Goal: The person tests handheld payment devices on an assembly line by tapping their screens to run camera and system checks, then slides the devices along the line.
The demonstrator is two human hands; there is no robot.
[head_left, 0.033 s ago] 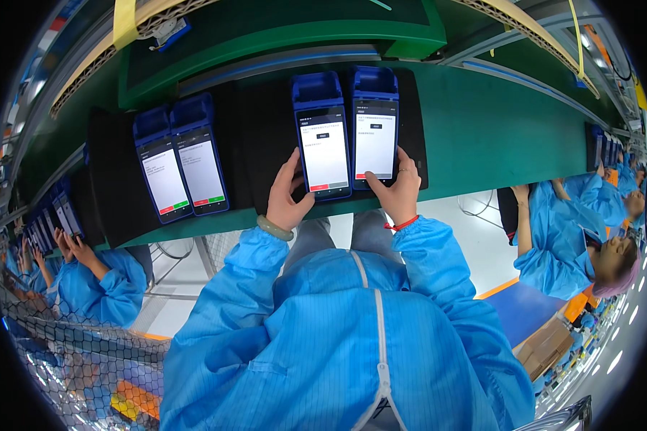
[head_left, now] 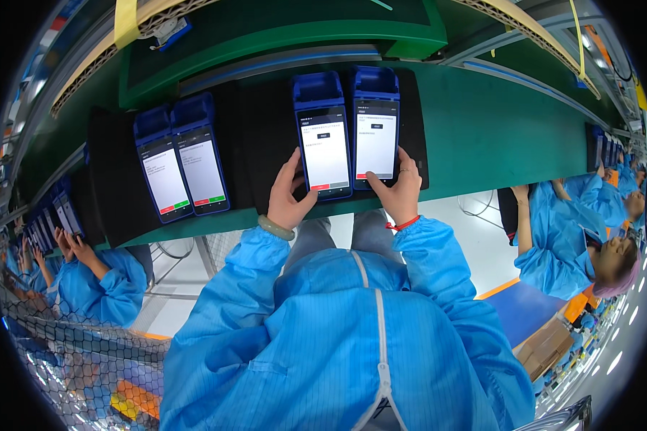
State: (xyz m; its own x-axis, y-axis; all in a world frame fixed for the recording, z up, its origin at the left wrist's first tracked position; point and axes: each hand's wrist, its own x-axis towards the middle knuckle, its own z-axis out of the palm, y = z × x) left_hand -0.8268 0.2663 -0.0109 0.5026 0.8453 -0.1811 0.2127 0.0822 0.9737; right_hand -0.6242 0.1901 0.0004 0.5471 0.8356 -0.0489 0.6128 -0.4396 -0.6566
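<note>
Two blue handheld payment terminals with lit white screens lie side by side on a black mat (head_left: pixel 262 115) in front of me. My left hand (head_left: pixel 289 190) rests at the lower left edge of the left terminal (head_left: pixel 325 147). Its fingers lie along the side, and the thumb reaches the bottom corner near a red button on the screen. My right hand (head_left: pixel 398 185) is at the right terminal (head_left: pixel 376 136), fingers along its right edge. That thumb touches the lower left of the screen, partly covering the red button. Both hands have thumb and fingers apart, without lifting a terminal.
Two more lit blue terminals, a left one (head_left: pixel 164 172) and a right one (head_left: pixel 201 169), lie to the left on the mat. A green raised frame (head_left: pixel 280 44) runs behind the green bench (head_left: pixel 474 136). Co-workers in blue smocks sit at both sides.
</note>
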